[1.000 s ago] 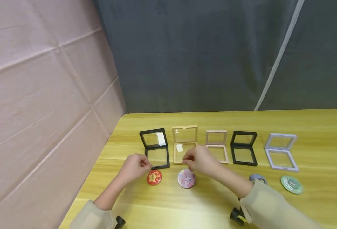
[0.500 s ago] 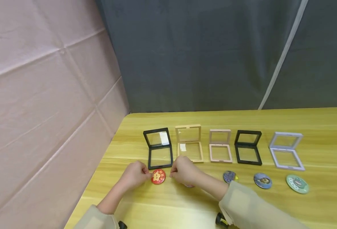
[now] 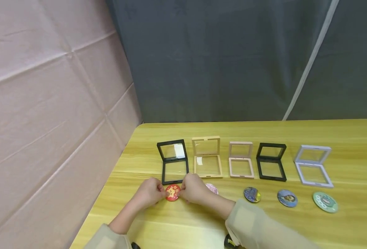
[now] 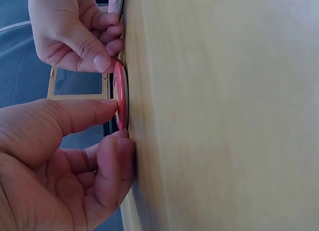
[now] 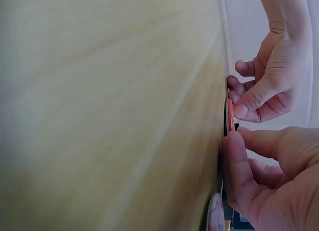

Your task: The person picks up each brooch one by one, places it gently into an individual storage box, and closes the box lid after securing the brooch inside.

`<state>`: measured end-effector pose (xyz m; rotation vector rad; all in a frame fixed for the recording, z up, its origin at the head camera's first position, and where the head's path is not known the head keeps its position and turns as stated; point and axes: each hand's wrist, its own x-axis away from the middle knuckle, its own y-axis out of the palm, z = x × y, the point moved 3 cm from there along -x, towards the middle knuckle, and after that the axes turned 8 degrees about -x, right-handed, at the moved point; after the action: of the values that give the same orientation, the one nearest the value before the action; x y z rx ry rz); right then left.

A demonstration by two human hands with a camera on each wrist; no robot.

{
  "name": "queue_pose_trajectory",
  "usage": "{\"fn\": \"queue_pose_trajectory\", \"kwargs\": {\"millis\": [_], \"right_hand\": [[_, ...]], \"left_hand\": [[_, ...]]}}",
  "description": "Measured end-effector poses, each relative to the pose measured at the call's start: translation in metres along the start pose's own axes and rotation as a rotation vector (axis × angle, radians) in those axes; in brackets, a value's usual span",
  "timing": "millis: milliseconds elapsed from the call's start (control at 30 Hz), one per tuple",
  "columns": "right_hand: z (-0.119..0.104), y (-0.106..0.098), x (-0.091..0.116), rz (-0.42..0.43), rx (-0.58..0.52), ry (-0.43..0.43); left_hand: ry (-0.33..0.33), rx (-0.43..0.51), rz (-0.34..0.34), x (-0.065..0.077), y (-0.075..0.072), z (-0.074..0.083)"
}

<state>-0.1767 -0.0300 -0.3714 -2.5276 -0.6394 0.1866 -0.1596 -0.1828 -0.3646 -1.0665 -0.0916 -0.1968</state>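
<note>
A round red badge (image 3: 172,193) with a yellow star lies on the table, just in front of the leftmost black display frame (image 3: 175,172). My left hand (image 3: 150,192) pinches its left edge; in the left wrist view the thumb presses on its face and the curled fingers sit at its rim. From the other side my right hand (image 3: 193,188) pinches the badge's right edge between thumb and fingers. Partly hidden behind the right hand is a pink patterned badge (image 3: 212,188), which also appears low in the right wrist view.
Several hinged frames stand open in a row: a yellow frame (image 3: 207,166), a pink frame (image 3: 241,167), another black frame (image 3: 271,169) and a lavender frame (image 3: 314,174). Before them lie a dark blue badge (image 3: 252,194), a portrait badge (image 3: 287,198) and a green badge (image 3: 325,202).
My right hand has moved left from over the pink badge to the red badge's right edge. My left hand has come slightly right onto its left edge.
</note>
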Motion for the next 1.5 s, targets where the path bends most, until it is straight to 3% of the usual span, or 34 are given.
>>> {"fn": "queue_pose_trajectory", "kwargs": {"millis": [333, 633, 900, 1233, 1500], "right_hand": [[0.0006, -0.0016, -0.001, 0.035, -0.013, 0.07], [0.0027, -0.0024, -0.0004, 0.032, -0.091, 0.107], [0.0038, -0.0017, -0.0005, 0.02, -0.149, 0.127], [0.0039, 0.001, 0.0005, 0.021, -0.137, 0.146], [0.0034, 0.0033, -0.0011, 0.032, -0.229, 0.201]], "left_hand": [[0.021, -0.035, 0.019, -0.0029, 0.0022, 0.003], [-0.009, -0.009, -0.002, -0.0036, 0.005, 0.0034], [-0.014, 0.036, -0.014, -0.0043, 0.0061, 0.0074], [-0.062, 0.086, 0.026, -0.0035, 0.0065, 0.0064], [-0.06, 0.164, 0.01, -0.0063, 0.0072, 0.0052]]}}
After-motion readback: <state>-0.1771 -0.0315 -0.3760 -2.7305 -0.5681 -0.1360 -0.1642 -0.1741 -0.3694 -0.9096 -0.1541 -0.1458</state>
